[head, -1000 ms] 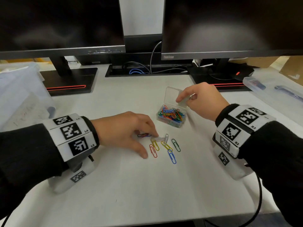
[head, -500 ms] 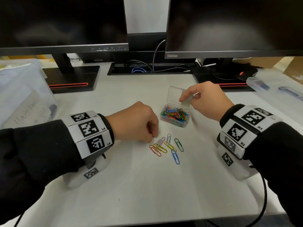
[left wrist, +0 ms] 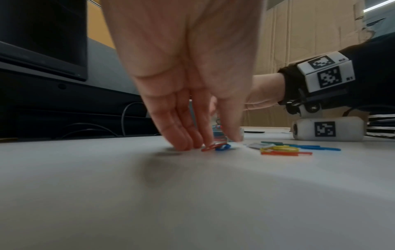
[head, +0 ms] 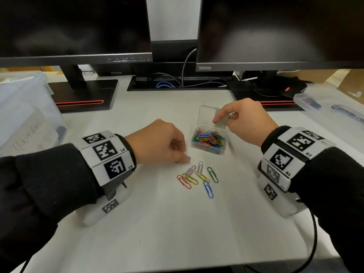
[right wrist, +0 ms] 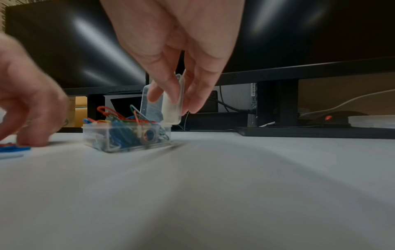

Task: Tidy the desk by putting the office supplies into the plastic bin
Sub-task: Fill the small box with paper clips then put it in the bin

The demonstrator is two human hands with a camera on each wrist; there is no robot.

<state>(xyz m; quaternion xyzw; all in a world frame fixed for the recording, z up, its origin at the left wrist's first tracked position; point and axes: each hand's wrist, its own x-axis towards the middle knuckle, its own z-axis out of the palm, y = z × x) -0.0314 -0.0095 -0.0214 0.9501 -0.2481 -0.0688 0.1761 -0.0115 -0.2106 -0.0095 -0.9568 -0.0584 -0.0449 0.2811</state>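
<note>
A small clear box full of coloured paper clips stands mid-desk, its hinged lid raised. My right hand pinches the lid's right edge and holds it upright; the right wrist view shows finger and thumb on the lid above the box. Several loose paper clips lie in front of the box. Left of them, my left hand has curled fingers with their tips on the desk, pinching a red and a blue clip.
A large translucent plastic bin stands at the desk's left edge. A clear flat container with pens lies at the right. Two monitors on black stands and a cable tray run along the back.
My left hand has curled up and drawn slightly left of the pile, taking two clips with its fingertips. The right hand still holds the lid up.
</note>
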